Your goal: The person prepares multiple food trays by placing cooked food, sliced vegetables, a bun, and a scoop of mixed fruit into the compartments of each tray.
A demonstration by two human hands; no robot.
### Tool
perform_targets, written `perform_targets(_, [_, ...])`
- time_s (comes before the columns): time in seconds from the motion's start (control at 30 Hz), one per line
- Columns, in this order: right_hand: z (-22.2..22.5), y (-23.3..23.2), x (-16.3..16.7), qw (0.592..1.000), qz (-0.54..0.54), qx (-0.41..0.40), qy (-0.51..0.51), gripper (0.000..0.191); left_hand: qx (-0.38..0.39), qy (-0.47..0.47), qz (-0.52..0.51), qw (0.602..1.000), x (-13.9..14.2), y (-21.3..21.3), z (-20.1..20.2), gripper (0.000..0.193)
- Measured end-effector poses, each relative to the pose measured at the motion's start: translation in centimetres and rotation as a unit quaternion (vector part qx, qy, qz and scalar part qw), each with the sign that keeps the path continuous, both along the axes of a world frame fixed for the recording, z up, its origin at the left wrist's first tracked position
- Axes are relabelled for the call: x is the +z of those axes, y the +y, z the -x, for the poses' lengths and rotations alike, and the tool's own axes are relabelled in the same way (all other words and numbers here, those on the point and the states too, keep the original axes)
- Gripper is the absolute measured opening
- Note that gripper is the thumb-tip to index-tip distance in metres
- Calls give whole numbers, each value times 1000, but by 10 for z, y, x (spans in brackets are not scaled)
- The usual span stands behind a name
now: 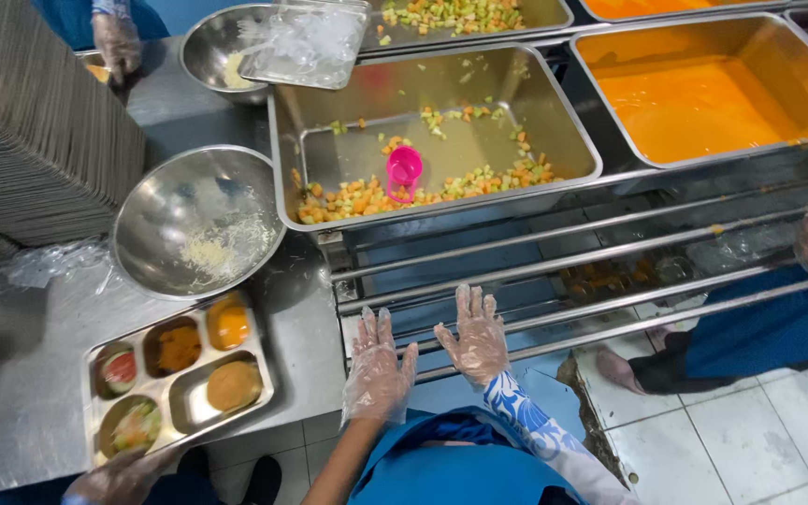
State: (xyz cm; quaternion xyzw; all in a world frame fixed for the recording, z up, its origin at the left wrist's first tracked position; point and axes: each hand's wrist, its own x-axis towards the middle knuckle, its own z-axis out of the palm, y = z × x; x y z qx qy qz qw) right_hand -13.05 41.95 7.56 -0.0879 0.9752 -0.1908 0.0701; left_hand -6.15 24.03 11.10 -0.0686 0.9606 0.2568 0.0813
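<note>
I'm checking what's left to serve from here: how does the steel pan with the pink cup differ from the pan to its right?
The pan with the pink cup is nearly empty: diced orange and green vegetables lie scattered, mostly along its near edge, and its bare bottom shows. The right pan holds a smooth orange sauce covering its bottom, with no scoop visible. Both are rectangular steel pans, side by side.

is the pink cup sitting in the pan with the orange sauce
No, the pink cup stands in the steel pan of diced vegetables, beside the orange sauce pan.
</note>
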Motion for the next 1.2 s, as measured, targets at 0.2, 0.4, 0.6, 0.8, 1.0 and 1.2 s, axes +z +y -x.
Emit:
perform_targets(0.2, [2, 0, 6, 998, -29, -3, -53, 97, -2, 26, 16, 1000, -8, 4, -2, 78])
perform_targets(0.4, [4, 2, 1, 998, -39, 4, -55, 99, 3, 37, 29, 999, -23, 4, -2, 78])
perform_targets(0.6, [1, 1, 6, 997, -49, 1, -66, 98, 9, 31, 27, 999, -32, 3, 0, 79])
perform_targets(0.8, [-1, 2, 11, 997, -55, -1, -62, 98, 34, 49, -115, 992, -7, 4, -3, 77])
perform_targets(1.0, [0, 4, 10, 999, -27, 9, -45, 97, 205, 153, -236, 937, 77, -54, 63, 77])
perform_targets(1.2, [-1, 3, 7, 997, -45, 2, -58, 98, 160, -22, -132, 978, 98, -82, 85, 76])
